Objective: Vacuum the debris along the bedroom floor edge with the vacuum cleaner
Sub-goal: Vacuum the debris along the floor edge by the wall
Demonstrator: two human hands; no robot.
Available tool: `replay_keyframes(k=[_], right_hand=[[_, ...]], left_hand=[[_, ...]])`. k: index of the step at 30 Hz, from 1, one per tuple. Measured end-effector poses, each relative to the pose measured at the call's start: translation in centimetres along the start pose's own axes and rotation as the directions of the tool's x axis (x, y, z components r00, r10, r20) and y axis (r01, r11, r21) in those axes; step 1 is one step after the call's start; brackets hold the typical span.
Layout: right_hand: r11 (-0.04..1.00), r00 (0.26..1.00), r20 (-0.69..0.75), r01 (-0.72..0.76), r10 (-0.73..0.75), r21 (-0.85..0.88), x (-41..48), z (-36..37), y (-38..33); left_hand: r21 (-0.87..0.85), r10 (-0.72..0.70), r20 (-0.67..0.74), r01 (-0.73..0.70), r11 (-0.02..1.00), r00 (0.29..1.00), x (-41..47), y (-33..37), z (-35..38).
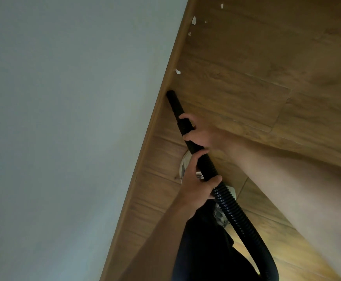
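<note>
Two hands clamp the vacuum hose (232,209); right hand (201,136) aims the nozzle (173,102) at wall-edge paper scraps (178,71); left hand (194,185) steadies behind

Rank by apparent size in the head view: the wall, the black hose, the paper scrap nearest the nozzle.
1. wall
2. black hose
3. paper scrap, clearly smallest, though it lies farther from the camera.

We see a dim, flat-lit picture. The wall (64,118) fills the left of the frame in dull grey, a little paler toward the bottom. The floor (267,57) looks muted brown, with one warm bright patch low and right of centre. Small glints catch the hose (232,211) ribs. The forearm (297,189) at right is soft and pale. The wide lens tilts everything.
</note>
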State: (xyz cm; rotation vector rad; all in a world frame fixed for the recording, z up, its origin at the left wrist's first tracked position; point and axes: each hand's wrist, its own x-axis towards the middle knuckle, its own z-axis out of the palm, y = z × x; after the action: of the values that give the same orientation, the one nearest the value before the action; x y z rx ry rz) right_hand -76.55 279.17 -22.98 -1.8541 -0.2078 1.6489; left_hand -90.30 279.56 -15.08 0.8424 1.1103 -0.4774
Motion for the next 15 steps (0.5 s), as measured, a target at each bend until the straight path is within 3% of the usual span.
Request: replay_keyframes(k=[15], right_hand=[[0.999, 0.994, -0.109, 0.006, -0.001, 0.044, 1.4, -2.4, -1.2]], left_hand=[[0.137, 0.047, 0.005, -0.048, 0.989, 0.999, 2.5, 2.4, 0.6]])
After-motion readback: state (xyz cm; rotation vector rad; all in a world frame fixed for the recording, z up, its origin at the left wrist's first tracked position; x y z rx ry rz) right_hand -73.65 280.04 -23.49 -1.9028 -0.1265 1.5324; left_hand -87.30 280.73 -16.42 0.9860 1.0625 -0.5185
